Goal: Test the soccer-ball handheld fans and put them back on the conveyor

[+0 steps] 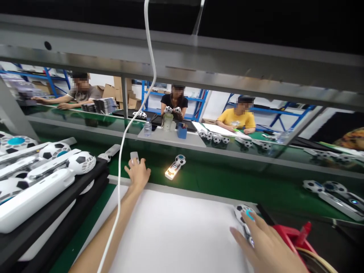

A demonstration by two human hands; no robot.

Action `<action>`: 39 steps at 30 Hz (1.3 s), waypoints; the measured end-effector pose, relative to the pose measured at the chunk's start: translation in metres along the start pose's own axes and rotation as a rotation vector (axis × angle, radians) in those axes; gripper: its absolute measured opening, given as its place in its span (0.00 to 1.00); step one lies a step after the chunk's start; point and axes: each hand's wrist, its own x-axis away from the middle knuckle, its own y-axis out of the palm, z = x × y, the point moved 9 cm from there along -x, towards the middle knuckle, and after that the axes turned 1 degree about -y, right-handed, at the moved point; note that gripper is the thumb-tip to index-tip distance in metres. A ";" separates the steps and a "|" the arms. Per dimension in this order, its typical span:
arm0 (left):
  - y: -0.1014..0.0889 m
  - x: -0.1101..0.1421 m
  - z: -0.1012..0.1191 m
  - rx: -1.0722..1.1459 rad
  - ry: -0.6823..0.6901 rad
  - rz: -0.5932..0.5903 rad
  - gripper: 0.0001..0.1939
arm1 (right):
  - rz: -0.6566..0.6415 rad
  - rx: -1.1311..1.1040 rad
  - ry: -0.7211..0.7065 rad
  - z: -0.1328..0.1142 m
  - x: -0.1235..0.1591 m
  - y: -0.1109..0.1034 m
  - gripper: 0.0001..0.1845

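My left hand (138, 173) is stretched over the green bench, its fingers spread. Just past its fingertips lies a small white piece (134, 156), partly hidden by the hand; whether they touch I cannot tell. To the right of this hand a handheld fan with a soccer-ball head (179, 160) lies with its handle glowing orange. My right hand (263, 240) is closed around another soccer-ball fan (241, 211) at the right edge of the white sheet (176, 231). Its ball head sticks out past my fingers, and most of its handle is covered.
Many soccer-ball fans (81, 163) are stacked on black trays (93, 178) at left. More fans (338, 203) lie at right, near a red holder (294, 235). A white cable (122, 151) hangs in front. Several people sit across the bench, beyond a metal frame (176, 72).
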 end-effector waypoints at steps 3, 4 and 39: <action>-0.004 -0.005 -0.015 0.038 -0.069 -0.066 0.18 | -0.089 -0.026 -0.051 -0.056 -0.023 -0.036 0.37; -0.010 -0.006 -0.014 0.065 -0.070 -0.074 0.17 | -0.115 -0.052 -0.071 -0.074 -0.030 -0.046 0.36; -0.025 -0.045 -0.120 0.072 -0.274 0.104 0.23 | -0.442 -1.523 -0.070 -0.167 -0.102 -0.052 0.30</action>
